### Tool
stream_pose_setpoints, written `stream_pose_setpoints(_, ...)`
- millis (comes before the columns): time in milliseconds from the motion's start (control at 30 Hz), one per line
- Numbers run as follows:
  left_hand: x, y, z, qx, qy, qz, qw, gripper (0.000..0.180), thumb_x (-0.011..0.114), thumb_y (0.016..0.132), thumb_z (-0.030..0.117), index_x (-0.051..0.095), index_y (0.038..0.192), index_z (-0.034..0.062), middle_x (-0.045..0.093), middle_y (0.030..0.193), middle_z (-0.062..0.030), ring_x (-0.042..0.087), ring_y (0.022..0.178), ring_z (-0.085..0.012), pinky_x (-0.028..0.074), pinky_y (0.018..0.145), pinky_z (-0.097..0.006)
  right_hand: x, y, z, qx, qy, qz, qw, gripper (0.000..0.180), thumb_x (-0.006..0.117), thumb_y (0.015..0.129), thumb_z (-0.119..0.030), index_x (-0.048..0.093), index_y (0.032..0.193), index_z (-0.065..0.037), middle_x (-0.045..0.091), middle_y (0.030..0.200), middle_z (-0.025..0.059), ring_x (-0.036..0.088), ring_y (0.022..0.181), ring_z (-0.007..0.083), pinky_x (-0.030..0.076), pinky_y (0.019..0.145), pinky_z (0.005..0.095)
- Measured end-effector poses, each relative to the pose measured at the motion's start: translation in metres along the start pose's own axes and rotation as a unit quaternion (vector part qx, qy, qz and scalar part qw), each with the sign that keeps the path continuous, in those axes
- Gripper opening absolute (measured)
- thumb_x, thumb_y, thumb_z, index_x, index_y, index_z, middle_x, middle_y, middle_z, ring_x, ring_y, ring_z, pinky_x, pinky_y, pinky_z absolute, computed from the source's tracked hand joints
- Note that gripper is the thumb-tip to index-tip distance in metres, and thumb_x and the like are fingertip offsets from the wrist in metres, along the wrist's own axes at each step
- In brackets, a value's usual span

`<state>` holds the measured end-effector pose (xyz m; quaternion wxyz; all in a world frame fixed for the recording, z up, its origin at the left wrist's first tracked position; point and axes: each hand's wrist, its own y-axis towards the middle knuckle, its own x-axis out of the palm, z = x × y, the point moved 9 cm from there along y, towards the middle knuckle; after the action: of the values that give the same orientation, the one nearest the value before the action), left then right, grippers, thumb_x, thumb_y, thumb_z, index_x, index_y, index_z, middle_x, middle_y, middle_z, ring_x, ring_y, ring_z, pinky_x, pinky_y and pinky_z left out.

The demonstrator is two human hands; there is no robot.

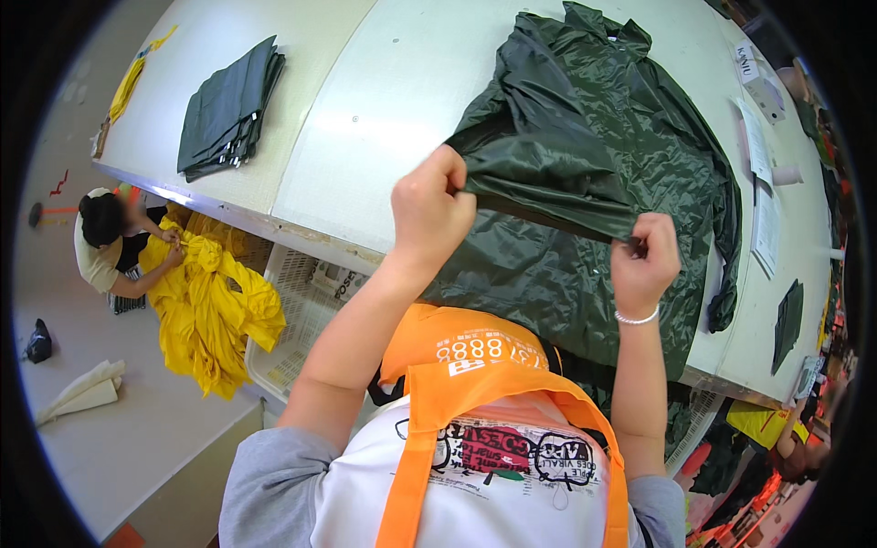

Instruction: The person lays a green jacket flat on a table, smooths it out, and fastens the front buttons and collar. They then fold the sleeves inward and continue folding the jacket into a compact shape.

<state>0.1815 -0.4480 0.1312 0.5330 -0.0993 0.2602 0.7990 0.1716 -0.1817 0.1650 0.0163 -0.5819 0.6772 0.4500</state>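
A dark green, shiny raincoat (658, 119) lies spread over the white worktable, its collar at the far side and its lower part hanging past the near edge. My left hand (434, 203) is closed on a part of the coat that looks like a sleeve, raised off the table. My right hand (647, 260), with a white bracelet at the wrist, pinches the same raised part farther right. Between the two fists the cloth is stretched into a straight edge. The coat's other sleeve hangs down along its right side.
A stack of folded dark green garments (228, 114) lies on the table (343, 114) at the left. Below it, a co-worker handles yellow garments (215, 306) beside a white plastic crate (274, 365). Papers (764, 228), a white box (760, 84) and a dark folded piece (787, 327) lie at the right.
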Motion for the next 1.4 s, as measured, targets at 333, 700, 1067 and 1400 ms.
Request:
stream_pose_setpoints(333, -0.020, -0.009, 0.046, 0.144, 0.001, 0.049, 0.988, 0.025, 0.057, 0.055, -0.012, 0.041, 0.064, 0.0044, 0.038, 0.055, -0.0076, 0.039, 0.047, -0.0205, 0.034, 0.044, -0.027, -0.018, -0.024, 0.001, 0.082, 0.036, -0.020, 0.996, 0.028, 0.057, 0.066, 0.015, 0.054, 0.087, -0.005, 0.048, 0.074, 0.0004, 0.037, 0.057, 0.0051, 0.034, 0.051, 0.0186)
stream_pose_setpoints(700, -0.018, -0.026, 0.073, 0.207, 0.001, 0.064, 0.976, 0.028, 0.068, 0.053, -0.008, 0.049, 0.068, 0.0057, 0.050, 0.066, -0.0054, 0.048, 0.058, -0.0243, 0.042, 0.053, -0.030, 0.012, -0.019, -0.068, -0.102, 0.019, -0.034, 0.994, 0.032, 0.068, 0.061, 0.011, 0.062, 0.088, -0.007, 0.059, 0.081, 0.0062, 0.057, 0.056, 0.0174, 0.046, 0.046, 0.0260)
stream_pose_setpoints(1067, -0.023, -0.050, 0.087, 0.372, -0.029, -0.003, 0.928, 0.027, 0.072, 0.051, -0.004, 0.055, 0.071, 0.0053, 0.058, 0.075, -0.0053, 0.055, 0.063, -0.0233, 0.045, 0.054, -0.031, 0.036, -0.038, -0.055, 0.182, 0.315, -0.186, 0.912, 0.025, 0.064, 0.085, -0.010, 0.052, 0.107, -0.003, 0.052, 0.088, 0.0024, 0.044, 0.066, 0.0083, 0.040, 0.062, 0.0219)
stream_pose_setpoints(1400, -0.029, -0.054, 0.092, 0.394, -0.018, -0.016, 0.919, 0.030, 0.074, 0.049, -0.008, 0.055, 0.070, 0.0049, 0.060, 0.073, -0.0064, 0.055, 0.062, -0.0215, 0.045, 0.054, -0.028, 0.048, -0.026, -0.080, 0.113, 0.218, -0.291, 0.924, 0.015, 0.064, 0.087, -0.008, 0.055, 0.095, 0.000, 0.055, 0.083, 0.0074, 0.055, 0.068, 0.0132, 0.046, 0.063, 0.0244)
